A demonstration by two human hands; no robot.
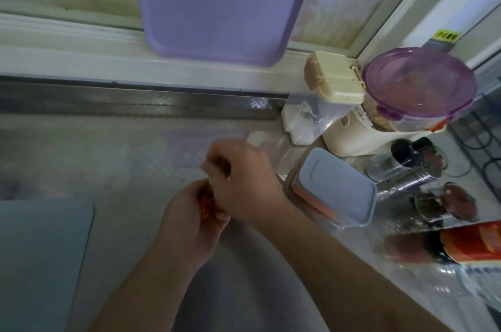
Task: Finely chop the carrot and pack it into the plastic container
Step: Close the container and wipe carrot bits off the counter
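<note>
Chopped carrot (pixel 205 203): orange shreds bunched in left hand (pixel 189 226), cupped palm-up w/ fingers curled round the pile, over the counter (pixel 81 147). Right hand (pixel 244 182) sits directly above/against it, fingers bent, tips pinching at smth near the top of the shreds; blurry, possibly a thin clear bag or film, can't tell. Carrot is between both hands, not in any container yet.

Progress (judgement): chopping looks done since carrot is already fine bits. Packing is what's left. No open container visible under the hands, so transfer not yet made, as far as pic shows.

Containers: just right of right hand, rectangular plastic container (pixel 334 186) w/ grey-blue lid on, pinkish-orange showing through lower wall; contents unclear, could be carrot, can't confirm. Lid closed, so it'd need opening if that's the target. Farther right/behind: round tub w/ purple lid (pixel 418 85), closed, beige contents at side, stacked on a cream appliance (pixel 352 139). Beside it, clear box w/ cream flip lid (pixel 334 77), white powdery stuff low inside. Right of those: metal shaker (pixel 406 169), spice jars (pixel 444 203), red-label bottle (pixel 471 242) lying near the edge.

Left of left hand: blue-grey cutting board (pixel 40 255). Ahead of hands: purple tray (pixel 217 6) leaning upright at the window.
</note>
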